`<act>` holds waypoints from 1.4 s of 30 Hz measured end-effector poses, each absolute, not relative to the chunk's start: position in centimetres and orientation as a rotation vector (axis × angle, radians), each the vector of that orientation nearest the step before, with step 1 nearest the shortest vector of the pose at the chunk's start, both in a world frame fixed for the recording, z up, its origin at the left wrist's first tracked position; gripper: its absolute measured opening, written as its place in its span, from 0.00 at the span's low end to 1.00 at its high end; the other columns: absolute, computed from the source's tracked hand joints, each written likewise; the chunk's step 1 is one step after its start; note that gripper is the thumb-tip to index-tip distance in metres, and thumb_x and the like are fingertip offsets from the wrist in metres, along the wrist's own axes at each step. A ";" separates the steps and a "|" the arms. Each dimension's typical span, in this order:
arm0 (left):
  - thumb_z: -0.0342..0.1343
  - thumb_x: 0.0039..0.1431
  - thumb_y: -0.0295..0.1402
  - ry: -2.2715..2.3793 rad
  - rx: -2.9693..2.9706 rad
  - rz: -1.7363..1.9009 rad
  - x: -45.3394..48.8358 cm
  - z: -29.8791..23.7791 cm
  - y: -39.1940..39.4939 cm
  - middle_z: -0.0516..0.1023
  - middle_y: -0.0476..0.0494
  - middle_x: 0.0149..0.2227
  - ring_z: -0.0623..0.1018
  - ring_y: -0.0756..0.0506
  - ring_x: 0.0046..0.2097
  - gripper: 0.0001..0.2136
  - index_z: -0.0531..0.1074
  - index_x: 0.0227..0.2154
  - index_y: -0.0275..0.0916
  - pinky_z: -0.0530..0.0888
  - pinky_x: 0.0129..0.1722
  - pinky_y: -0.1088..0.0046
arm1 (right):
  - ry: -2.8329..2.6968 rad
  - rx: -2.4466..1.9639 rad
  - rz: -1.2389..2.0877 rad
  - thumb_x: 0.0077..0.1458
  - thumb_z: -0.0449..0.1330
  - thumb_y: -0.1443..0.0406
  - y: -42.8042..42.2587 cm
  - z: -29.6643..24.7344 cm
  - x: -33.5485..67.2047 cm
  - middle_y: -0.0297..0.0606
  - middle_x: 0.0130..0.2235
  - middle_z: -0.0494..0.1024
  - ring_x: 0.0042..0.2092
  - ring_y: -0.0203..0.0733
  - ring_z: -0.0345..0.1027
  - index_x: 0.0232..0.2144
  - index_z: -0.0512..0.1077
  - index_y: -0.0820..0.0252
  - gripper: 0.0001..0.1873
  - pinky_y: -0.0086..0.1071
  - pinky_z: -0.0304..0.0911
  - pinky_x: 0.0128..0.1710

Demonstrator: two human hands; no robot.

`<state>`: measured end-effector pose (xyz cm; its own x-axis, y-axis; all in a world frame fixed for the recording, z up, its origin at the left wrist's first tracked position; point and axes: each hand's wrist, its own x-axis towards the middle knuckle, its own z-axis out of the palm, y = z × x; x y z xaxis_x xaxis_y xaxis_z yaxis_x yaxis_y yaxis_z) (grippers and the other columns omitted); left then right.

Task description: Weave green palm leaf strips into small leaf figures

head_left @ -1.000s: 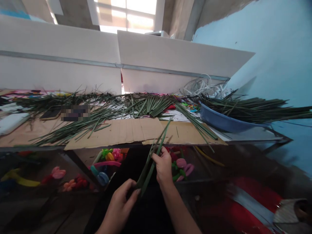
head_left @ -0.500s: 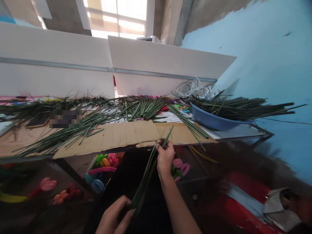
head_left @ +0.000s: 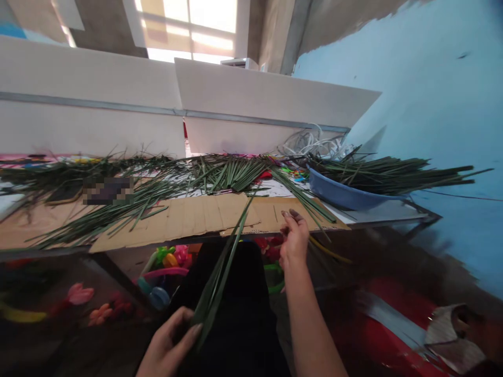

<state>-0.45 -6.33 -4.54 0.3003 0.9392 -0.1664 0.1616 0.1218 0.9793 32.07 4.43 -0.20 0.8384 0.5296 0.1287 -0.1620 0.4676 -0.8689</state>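
Note:
My left hand [head_left: 168, 343] is low in the picture, pinching the base of a few long green leaf strips [head_left: 222, 262] that slant up toward the table edge. My right hand [head_left: 294, 238] is raised near the front edge of the cardboard sheet [head_left: 196, 214], fingers apart and holding nothing, a short way right of the strips' tips. A thick spread of cut green leaves [head_left: 165, 180] lies across the table behind the cardboard.
A blue basin [head_left: 341, 193] full of long green leaves stands at the table's right end, with white cables [head_left: 310, 141] behind it. Colourful balloon shapes [head_left: 168, 262] lie under the table. White partition panels [head_left: 251, 104] back the table. Red material [head_left: 393, 330] lies at lower right.
My right hand has let go of the leaf strips and moved right and up toward the cardboard edge. The strips, held only by my left hand, have swung left.

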 end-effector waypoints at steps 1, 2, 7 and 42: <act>0.64 0.51 0.56 1.117 1.304 0.828 0.1 -4.5 -5.9 0.71 0.50 0.27 0.69 0.47 0.30 0.22 0.74 0.27 0.39 0.70 0.29 0.75 | -0.430 -1.006 0.478 0.40 0.69 0.57 3.7 -0.5 31.5 0.27 0.31 0.73 0.23 0.29 0.56 0.39 0.70 0.57 0.23 0.24 0.52 0.22; 0.64 0.52 0.56 1.087 1.276 0.857 0.6 -4.7 -5.4 0.71 0.50 0.27 0.68 0.47 0.30 0.22 0.73 0.28 0.39 0.70 0.30 0.76 | -0.452 -1.015 0.521 0.40 0.70 0.56 2.9 -0.8 30.8 0.27 0.31 0.73 0.22 0.29 0.55 0.38 0.70 0.57 0.23 0.24 0.51 0.21; 0.66 0.52 0.52 1.013 1.168 0.973 2.3 -5.5 -3.2 0.71 0.51 0.27 0.68 0.48 0.30 0.21 0.73 0.29 0.38 0.68 0.30 0.76 | -0.679 -1.082 0.768 0.41 0.73 0.61 -1.4 -2.5 25.6 0.34 0.30 0.77 0.26 0.33 0.60 0.33 0.79 0.61 0.15 0.26 0.54 0.23; 0.65 0.54 0.43 0.925 1.160 0.902 3.6 -5.2 -2.4 0.75 0.49 0.29 0.72 0.47 0.31 0.13 0.73 0.31 0.38 0.69 0.32 0.73 | -0.850 -1.092 1.274 0.43 0.71 0.60 -3.0 -3.8 18.8 0.30 0.22 0.73 0.21 0.31 0.56 0.26 0.77 0.61 0.11 0.25 0.50 0.20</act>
<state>3.56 -2.40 -5.19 0.3555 0.9268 -0.1211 -0.0976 0.1657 0.9813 18.76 -2.98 -3.77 0.1344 0.9875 -0.0829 -0.3027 -0.0388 -0.9523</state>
